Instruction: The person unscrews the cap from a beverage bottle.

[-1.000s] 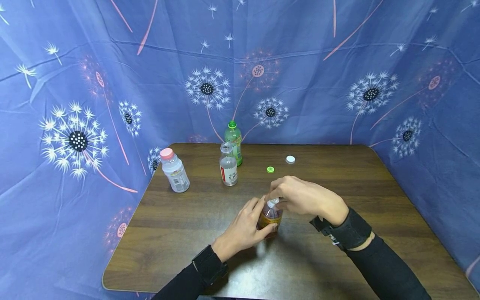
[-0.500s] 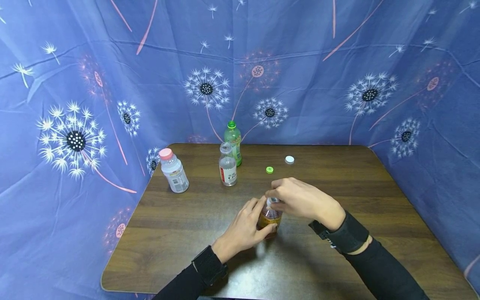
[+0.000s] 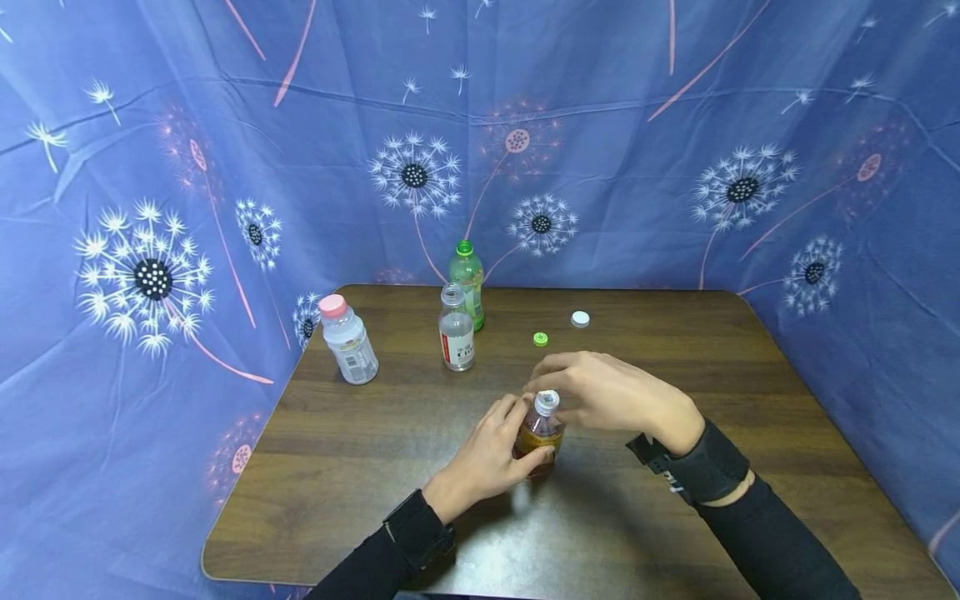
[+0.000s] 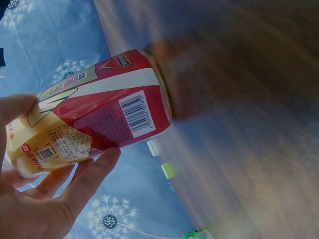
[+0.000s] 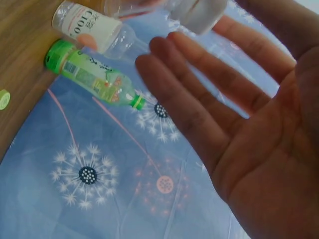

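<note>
My left hand (image 3: pixel 483 454) grips a drink bottle (image 3: pixel 542 442) standing on the wooden table, thumb on the near side and fingers round the far side. In the left wrist view the bottle's red and gold label (image 4: pixel 107 109) shows a barcode. A white cap (image 3: pixel 547 402) sits on its neck. Around this cap, my right hand (image 3: pixel 615 396) hovers with loosened fingers. From the right wrist, those fingers (image 5: pixel 204 74) look relaxed and spread, a little apart from the cap (image 5: pixel 202 15), and hold nothing.
Behind stand an uncapped clear bottle (image 3: pixel 457 333), an uncapped green bottle (image 3: pixel 468 279) and a whitish bottle (image 3: pixel 354 350) with a pink cap. A green cap (image 3: pixel 540 339) and a white cap (image 3: pixel 580 319) lie on the table (image 3: pixel 735 375). A blue dandelion cloth (image 3: pixel 637 192) hangs beyond.
My right fingers have loosened and spread away from the bottle's cap, so its top now shows. The left hand keeps its grip, and the bottle stays in place.
</note>
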Demonstrator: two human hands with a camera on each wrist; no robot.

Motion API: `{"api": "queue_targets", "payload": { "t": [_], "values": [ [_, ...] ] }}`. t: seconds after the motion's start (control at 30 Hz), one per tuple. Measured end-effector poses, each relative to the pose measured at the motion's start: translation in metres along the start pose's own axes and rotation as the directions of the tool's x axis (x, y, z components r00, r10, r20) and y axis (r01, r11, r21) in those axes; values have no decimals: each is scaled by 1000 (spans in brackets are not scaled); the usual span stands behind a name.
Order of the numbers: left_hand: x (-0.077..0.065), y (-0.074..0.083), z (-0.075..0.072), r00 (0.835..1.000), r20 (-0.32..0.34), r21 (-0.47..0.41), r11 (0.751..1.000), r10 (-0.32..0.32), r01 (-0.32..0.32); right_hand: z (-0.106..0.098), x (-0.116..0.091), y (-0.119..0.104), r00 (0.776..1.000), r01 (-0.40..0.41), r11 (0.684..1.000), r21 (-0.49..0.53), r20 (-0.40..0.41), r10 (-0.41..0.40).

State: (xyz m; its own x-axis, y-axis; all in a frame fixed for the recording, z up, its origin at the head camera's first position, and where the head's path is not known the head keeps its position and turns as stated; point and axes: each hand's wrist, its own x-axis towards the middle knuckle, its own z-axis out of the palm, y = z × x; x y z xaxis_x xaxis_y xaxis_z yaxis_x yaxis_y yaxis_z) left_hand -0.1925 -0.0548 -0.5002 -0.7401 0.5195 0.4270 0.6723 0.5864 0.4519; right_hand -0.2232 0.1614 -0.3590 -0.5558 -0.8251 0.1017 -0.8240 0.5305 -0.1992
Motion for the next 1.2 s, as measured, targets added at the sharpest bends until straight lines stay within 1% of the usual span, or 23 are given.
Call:
{"api": "queue_targets", "payload": {
  "t": [0.17,0.27,0.37,0.5,0.7,0.97,1.1,1.2],
  "values": [
    [0,1,0,1000,-4,-21,1000,-2,2,-5,0,2,998,56,997,57,22,-58],
    [0,2,0,1000,-14,-18,1000,7,-7,-7,2,3,997,61,993,99,31,-64],
    [0,3,0,1000,-18,-15,1000,8,-8,-7,2,4,998,46,992,119,43,-52],
    [1,4,0,1000,-17,-14,1000,-1,1,-8,1,4,998,39,994,101,45,-44],
    [4,7,0,1000,-24,-4,1000,-13,13,-10,-1,0,999,38,996,76,27,-40],
    [6,4,0,999,-27,-8,1000,-20,20,-8,0,1,999,41,993,115,-9,-40],
    [3,4,-2,999,-2,-28,998,-47,47,-3,0,2,999,32,990,140,-21,-29],
    [1,4,-3,997,26,-53,996,-75,76,3,-3,1,1000,-27,991,129,-7,28]
  ]
}}
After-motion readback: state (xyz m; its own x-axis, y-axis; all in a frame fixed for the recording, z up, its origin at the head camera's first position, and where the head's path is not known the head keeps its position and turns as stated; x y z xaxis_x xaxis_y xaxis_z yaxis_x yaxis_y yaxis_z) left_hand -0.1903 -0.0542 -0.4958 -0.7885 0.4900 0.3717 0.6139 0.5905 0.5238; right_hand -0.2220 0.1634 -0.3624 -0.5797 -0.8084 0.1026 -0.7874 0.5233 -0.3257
